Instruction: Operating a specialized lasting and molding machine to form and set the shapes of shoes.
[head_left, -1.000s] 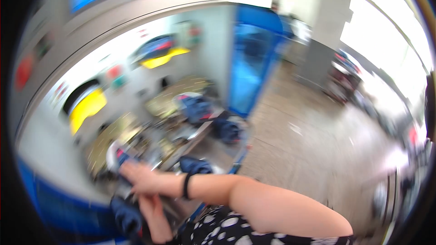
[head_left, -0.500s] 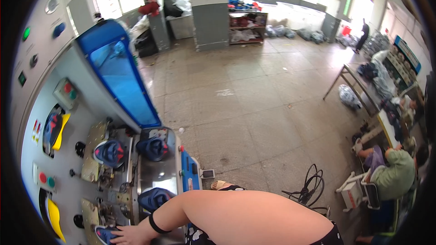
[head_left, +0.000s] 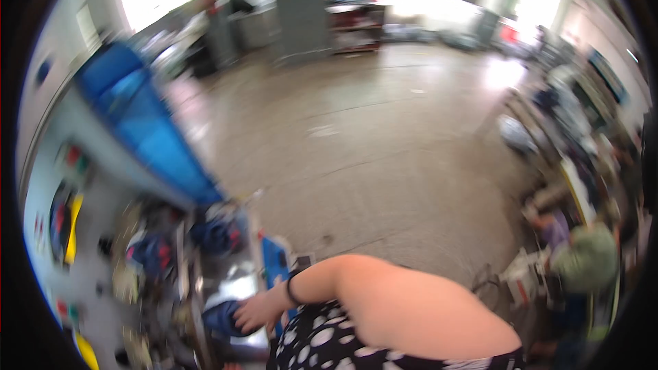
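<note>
My right hand (head_left: pixel 255 312) reaches across to the left, a black band round its wrist. Its fingers bend over a dark blue shoe upper (head_left: pixel 223 318) on the near part of a metal worktop (head_left: pixel 223 274). Another dark blue upper with red parts (head_left: pixel 216 235) lies farther back on the same top. To the left, a blue and red upper (head_left: pixel 149 255) sits on the machine's fixture. Only a small skin-coloured patch shows at the bottom edge, perhaps my left hand (head_left: pixel 232 366); its fingers are hidden. Motion blurs the view.
The pale machine wall (head_left: pixel 41 164) with yellow-edged openings stands at left. A tall blue panel (head_left: pixel 147 123) rises behind the worktop. Seated at right is a person in green (head_left: pixel 586 260), by a long cluttered table. Shelves (head_left: pixel 355 27) stand at the far wall.
My right hand has moved from an upper at the machine's near fixture, rightward and up, onto the near upper on the worktop. The whole view has shifted.
</note>
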The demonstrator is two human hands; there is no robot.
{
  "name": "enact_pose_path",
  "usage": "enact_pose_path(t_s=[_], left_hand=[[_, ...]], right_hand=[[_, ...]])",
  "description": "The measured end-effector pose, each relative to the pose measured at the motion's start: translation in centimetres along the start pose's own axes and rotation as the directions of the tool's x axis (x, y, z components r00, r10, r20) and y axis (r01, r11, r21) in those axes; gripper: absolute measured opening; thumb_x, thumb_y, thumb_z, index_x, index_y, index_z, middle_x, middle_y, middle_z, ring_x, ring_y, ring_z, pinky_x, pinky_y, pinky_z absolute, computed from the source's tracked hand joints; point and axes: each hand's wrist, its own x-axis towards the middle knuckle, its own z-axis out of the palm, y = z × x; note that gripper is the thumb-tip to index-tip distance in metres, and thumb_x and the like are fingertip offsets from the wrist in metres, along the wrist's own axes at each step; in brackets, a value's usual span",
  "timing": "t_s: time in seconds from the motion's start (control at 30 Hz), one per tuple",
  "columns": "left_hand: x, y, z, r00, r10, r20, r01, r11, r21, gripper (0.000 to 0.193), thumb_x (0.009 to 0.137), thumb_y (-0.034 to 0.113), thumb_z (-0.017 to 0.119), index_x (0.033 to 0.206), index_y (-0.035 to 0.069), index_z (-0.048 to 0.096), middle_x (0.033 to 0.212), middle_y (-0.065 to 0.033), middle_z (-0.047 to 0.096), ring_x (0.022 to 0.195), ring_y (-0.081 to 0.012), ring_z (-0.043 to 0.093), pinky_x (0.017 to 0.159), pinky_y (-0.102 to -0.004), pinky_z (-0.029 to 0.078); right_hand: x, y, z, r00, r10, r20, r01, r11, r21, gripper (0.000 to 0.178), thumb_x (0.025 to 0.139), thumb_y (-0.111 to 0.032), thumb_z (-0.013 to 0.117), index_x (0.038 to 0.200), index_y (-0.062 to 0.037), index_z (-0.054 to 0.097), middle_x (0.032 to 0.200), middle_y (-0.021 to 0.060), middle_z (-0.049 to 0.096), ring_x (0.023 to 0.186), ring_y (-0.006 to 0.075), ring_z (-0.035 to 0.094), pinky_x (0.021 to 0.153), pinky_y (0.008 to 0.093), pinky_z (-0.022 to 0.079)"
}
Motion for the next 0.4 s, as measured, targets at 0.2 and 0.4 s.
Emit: enact_pose_path(t_s=[0.2,0.4], left_hand=[[0.3,-5.2,2.8,0.86,0.491,-0.139,-0.352,0.768,0.535,0.03,0.092,0.024,0.06,0.117,0.007,0.053,0.112,-0.0114,0.062,0.096,-0.0239,0.062,0.075,-0.037,0.053],[-1.6,-5.6,4.1,0.902,0.385,-0.195,-0.21,0.786,0.581,0.024,0.093,0.025,0.062,0.111,0.009,0.057,0.106,-0.0066,0.064,0.096,-0.0216,0.062,0.076,-0.0379,0.053]], right_hand=[[0.9,1.4,-1.2,0.987,-0.091,-0.133,0.08,0.993,-0.086,0.023,0.081,-0.019,0.057,0.101,-0.0075,0.061,0.132,0.0133,0.052,0.122,0.0279,0.05,0.095,0.0416,0.043],[0.7,1.5,-3.1,0.957,0.157,0.243,-0.169,0.985,0.029,0.032,0.08,-0.019,0.057,0.111,-0.0146,0.062,0.119,0.0043,0.054,0.109,0.0182,0.054,0.096,0.0379,0.043]])
